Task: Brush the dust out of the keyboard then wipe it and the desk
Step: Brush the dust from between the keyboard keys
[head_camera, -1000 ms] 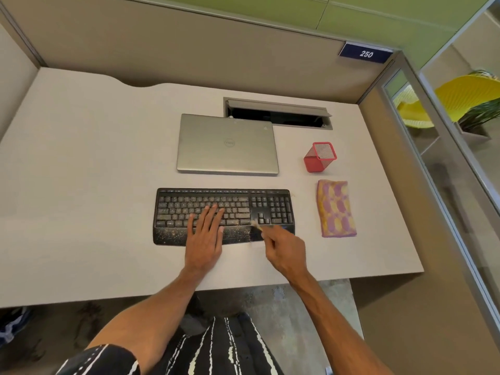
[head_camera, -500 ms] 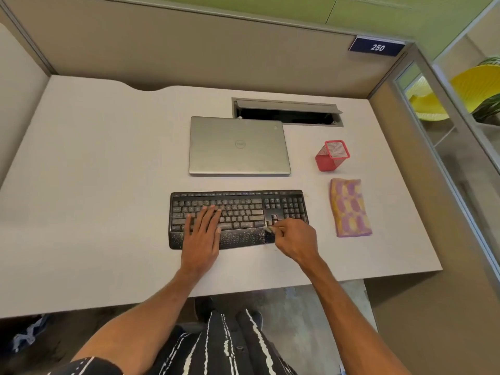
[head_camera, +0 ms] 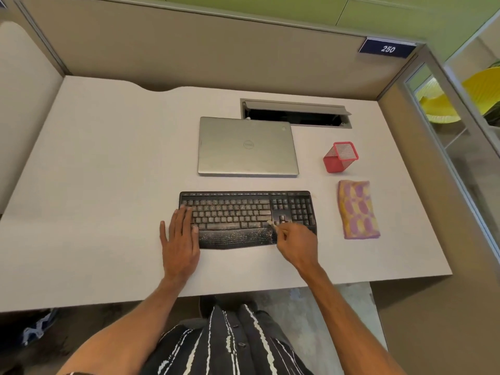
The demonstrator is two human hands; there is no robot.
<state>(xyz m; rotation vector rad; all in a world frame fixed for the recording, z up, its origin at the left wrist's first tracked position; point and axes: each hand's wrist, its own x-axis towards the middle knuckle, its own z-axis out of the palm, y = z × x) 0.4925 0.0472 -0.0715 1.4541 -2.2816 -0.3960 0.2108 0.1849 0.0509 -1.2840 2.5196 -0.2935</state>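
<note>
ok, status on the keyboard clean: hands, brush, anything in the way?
Left hand flat on keyboard, left end. Right hand pinches brush, tip by arrow keys. Palm rest dusty; cloth lies at right, untouched. Nothing blocking the keys.

Bright, even light, only soft shadows; wide-angle bending at the edges, slight softness throughout

The black dust-speckled keyboard point(head_camera: 243, 217) lies on the pale grey counter point(head_camera: 94, 171). The left hand point(head_camera: 180, 239) rests flat on its left end, fingers straight. The right hand point(head_camera: 297, 242) pinches a small pale brush point(head_camera: 272, 223), tip on the keys beside the arrow cluster. A folded pink-and-yellow cloth point(head_camera: 358, 209) lies apart to the right.
</note>
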